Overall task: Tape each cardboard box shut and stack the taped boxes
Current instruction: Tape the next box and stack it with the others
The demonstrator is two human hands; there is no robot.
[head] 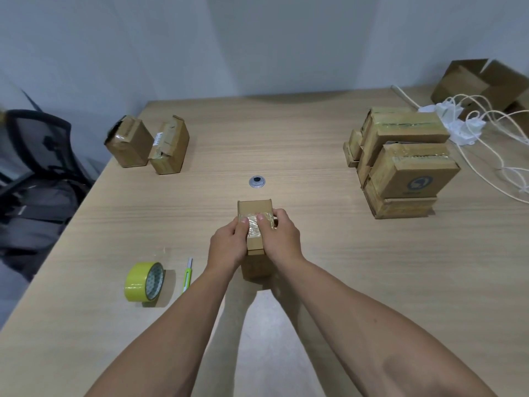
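Note:
A small cardboard box (254, 209) stands on the table in front of me with a strip of clear tape across its top. My left hand (226, 246) grips its left side, thumb pressing the tape. My right hand (282, 234) grips the right side, its thumb also on the tape. A stack of taped boxes (400, 161) sits at the right. Two more boxes (128, 144) (169, 146) stand at the far left. A yellow tape roll (144, 282) and a green cutter (187, 275) lie left of my arms.
A round grommet (256, 182) sits in the wooden table (343, 282) beyond the box. White cables and chargers (469, 127) lie at the far right near open cardboard boxes (483, 81). A black chair (34, 144) with a bag stands off the left edge.

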